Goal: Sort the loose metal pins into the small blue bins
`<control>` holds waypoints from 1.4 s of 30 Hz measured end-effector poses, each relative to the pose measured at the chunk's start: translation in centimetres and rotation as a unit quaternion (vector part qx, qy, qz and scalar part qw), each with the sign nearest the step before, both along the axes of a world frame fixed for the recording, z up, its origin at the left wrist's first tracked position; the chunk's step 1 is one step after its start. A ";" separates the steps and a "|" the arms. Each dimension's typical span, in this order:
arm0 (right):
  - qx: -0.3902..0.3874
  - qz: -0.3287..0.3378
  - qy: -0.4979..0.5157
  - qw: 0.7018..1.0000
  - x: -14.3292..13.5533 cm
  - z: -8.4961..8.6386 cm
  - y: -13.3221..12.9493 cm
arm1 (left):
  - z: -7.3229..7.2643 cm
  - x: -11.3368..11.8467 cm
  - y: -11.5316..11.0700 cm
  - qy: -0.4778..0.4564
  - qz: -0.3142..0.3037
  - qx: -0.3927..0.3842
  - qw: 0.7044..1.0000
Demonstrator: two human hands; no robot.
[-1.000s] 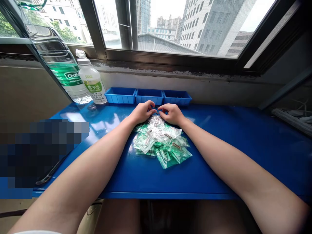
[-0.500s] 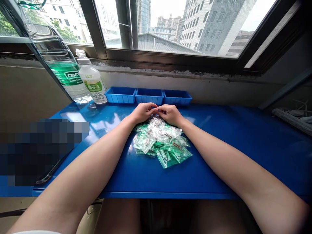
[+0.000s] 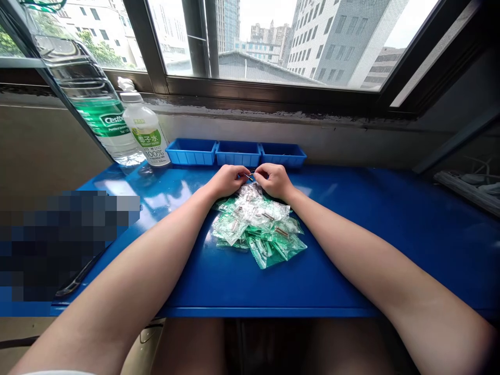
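Observation:
Both hands meet just beyond a heap of small clear-and-green plastic packets (image 3: pixel 258 224), several with short metal pins inside. In my left hand (image 3: pixel 227 179) a thin dark metal pin (image 3: pixel 249 177) is pinched between thumb and fingertips, its end sticking out to the right. My right hand (image 3: pixel 274 180) is closed too, thumb and forefinger pinched at something thin and small beside the pin; what it is cannot be made out. The two sets of fingertips are almost touching.
Three blue bins (image 3: pixel 238 153) stand in a row behind the hands, with small bits inside. To their left are a coconut water bottle (image 3: pixel 146 135) and a large water bottle (image 3: pixel 103 114). The blue table's front edge (image 3: pixel 265 312) runs near my body.
My right fingertips have drawn slightly apart from the left ones and curled, so the thin pin between the hands now shows. The packets lie as before.

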State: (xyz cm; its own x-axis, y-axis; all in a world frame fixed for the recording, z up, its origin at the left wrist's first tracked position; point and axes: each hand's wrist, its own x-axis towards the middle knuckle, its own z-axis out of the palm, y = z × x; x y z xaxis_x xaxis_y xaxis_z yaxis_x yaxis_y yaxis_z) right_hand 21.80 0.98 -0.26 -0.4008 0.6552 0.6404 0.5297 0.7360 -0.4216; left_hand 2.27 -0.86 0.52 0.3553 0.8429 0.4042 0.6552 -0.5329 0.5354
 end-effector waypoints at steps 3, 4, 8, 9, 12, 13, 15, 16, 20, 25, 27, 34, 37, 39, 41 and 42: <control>-0.004 -0.001 0.010 1.000 0.0 0.0 0.1 | 0.1 0.1 0.0 0.004 0.005 -0.002 1.000; -0.004 -0.001 0.013 1.000 0.0 0.0 0.1 | 0.1 0.1 0.0 0.007 0.006 -0.003 1.000; -0.004 -0.014 0.022 1.000 0.0 0.0 0.1 | 0.0 0.1 0.1 0.009 0.019 0.010 1.000; -0.001 -0.023 0.026 0.999 0.0 0.0 0.2 | 0.0 0.1 0.1 0.008 0.027 0.019 0.999; 0.020 -0.070 0.047 0.996 0.2 0.1 0.5 | -0.1 0.0 0.3 0.015 0.049 0.045 0.998; 0.026 -0.094 0.056 0.994 0.5 0.2 0.7 | -0.2 0.0 0.3 0.023 0.053 0.049 0.997; 0.029 -0.154 0.079 0.984 1.2 0.3 1.3 | -0.1 -0.1 0.3 0.043 0.059 0.048 0.996; 0.025 -0.188 0.093 0.977 1.7 0.4 1.7 | -0.1 -0.1 0.3 0.052 0.061 0.044 0.996; -0.011 -0.311 0.155 0.938 4.0 0.6 3.2 | 0.0 -0.1 0.3 0.080 0.061 0.033 0.994; -0.063 -0.357 0.194 0.912 5.1 0.4 4.0 | 0.1 0.0 0.2 0.096 0.052 0.030 0.993; -0.073 -0.350 0.194 0.914 5.1 0.4 4.0 | 0.2 0.0 0.2 0.105 0.047 0.027 0.993; -0.079 -0.333 0.184 0.921 4.9 0.4 4.0 | 0.4 0.1 0.1 0.115 0.045 0.021 0.992; -0.077 -0.331 0.184 0.922 4.9 0.4 4.0 | 0.4 0.1 0.1 0.116 0.045 0.017 0.992; -0.075 -0.334 0.187 0.921 4.9 0.3 4.1 | 0.4 0.1 0.1 0.119 0.046 0.014 0.992; -0.073 -0.342 0.193 0.917 5.0 0.3 4.1 | 0.4 0.1 0.1 0.122 0.046 0.012 0.991; -0.071 -0.347 0.199 0.914 5.1 0.3 4.1 | 0.4 0.1 0.1 0.122 0.046 0.011 0.991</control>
